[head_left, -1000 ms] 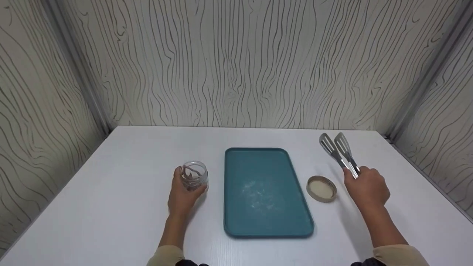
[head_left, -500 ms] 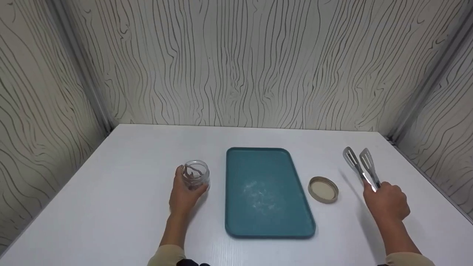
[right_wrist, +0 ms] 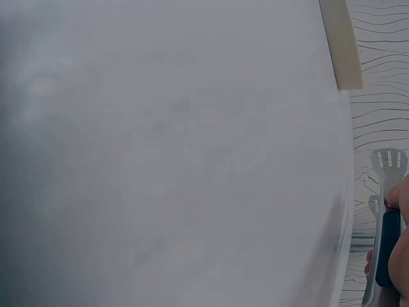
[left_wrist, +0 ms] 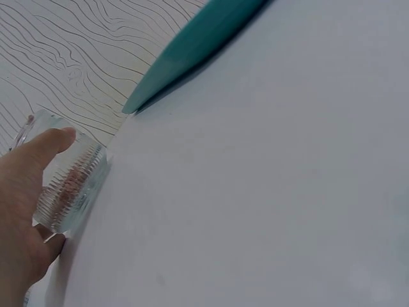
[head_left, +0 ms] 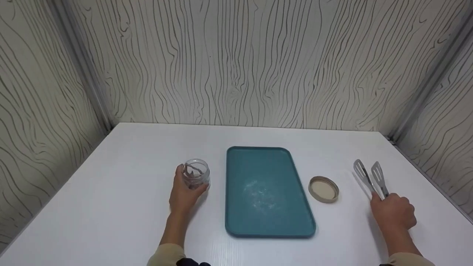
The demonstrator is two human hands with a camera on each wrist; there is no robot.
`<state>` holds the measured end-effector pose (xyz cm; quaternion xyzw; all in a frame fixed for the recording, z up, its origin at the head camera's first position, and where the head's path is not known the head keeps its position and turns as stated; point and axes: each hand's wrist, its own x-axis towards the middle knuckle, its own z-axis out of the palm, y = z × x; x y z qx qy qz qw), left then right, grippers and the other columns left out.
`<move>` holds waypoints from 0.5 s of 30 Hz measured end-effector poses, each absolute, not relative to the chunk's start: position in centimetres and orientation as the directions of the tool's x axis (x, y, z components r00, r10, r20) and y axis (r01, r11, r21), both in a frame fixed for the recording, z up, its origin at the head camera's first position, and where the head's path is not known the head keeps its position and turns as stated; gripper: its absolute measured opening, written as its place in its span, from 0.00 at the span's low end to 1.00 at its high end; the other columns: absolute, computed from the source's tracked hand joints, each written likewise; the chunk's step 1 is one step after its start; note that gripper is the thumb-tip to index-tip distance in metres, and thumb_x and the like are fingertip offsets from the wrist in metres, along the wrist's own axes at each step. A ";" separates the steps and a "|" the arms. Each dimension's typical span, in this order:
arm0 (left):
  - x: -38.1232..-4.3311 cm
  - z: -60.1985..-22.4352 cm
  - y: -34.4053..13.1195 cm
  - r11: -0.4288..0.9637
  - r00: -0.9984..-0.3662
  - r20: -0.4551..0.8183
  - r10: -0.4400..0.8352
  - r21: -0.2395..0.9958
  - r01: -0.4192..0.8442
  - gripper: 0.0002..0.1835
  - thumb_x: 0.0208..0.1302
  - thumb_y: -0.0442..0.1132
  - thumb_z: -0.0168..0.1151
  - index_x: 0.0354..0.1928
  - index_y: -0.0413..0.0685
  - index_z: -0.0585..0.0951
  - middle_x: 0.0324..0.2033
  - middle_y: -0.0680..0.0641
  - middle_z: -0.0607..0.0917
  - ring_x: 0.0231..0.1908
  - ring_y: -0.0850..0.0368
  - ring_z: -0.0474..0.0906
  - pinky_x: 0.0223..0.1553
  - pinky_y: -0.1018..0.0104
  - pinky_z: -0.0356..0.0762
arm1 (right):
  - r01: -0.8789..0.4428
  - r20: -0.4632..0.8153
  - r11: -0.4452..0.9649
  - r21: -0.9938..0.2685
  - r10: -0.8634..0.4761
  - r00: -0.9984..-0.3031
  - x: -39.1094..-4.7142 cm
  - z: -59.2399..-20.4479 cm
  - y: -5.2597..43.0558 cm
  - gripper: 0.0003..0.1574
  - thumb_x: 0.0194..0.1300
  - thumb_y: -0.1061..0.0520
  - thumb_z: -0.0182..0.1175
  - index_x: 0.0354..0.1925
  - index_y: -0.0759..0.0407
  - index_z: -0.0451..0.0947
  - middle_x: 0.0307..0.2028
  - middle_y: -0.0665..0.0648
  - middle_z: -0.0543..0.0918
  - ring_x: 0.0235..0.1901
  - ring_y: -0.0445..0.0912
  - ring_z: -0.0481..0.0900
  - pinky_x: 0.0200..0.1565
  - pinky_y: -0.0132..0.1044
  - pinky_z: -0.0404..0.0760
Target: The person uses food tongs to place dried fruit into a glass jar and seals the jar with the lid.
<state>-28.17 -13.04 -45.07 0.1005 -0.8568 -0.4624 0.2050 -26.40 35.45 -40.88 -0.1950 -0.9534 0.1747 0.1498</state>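
My left hand (head_left: pixel 184 195) grips a clear glass jar (head_left: pixel 197 176) from its left side, the thumb on the near side. The jar has no lid on it, and some thin brownish pieces show inside; its ribbed glass wall (left_wrist: pixel 80 176) fills the grasp in the left wrist view. Over at the right, my right hand (head_left: pixel 394 214) holds a pair of metal tongs (head_left: pixel 369 177) by the handles. Their slotted heads point away from me and stand apart, with nothing between them. A dark handle grip (right_wrist: pixel 387 249) shows under the fingers in the right wrist view.
A teal tray (head_left: pixel 266 192) with pale smudges lies mid-table. Between tray and tongs sits a round beige lid (head_left: pixel 323 189), inner side up. The white table (head_left: pixel 111 207) ends at a wood-patterned wall (head_left: pixel 229 62), with side panels left and right.
My right hand has moved right and toward me with the tongs, lowering them closer to the table. The left hand and jar have stayed put.
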 end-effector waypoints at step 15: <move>-28.1 -44.9 -13.0 0.548 -0.898 0.242 -0.367 0.836 0.001 0.49 0.39 0.47 0.69 0.62 0.49 0.53 0.60 0.43 0.60 0.59 0.46 0.54 0.55 0.50 0.54 | 0.305 0.156 0.881 -0.363 0.380 -0.912 -27.2 -41.8 35.9 0.31 0.59 0.47 0.47 0.20 0.77 0.68 0.13 0.63 0.68 0.15 0.52 0.67 0.11 0.41 0.65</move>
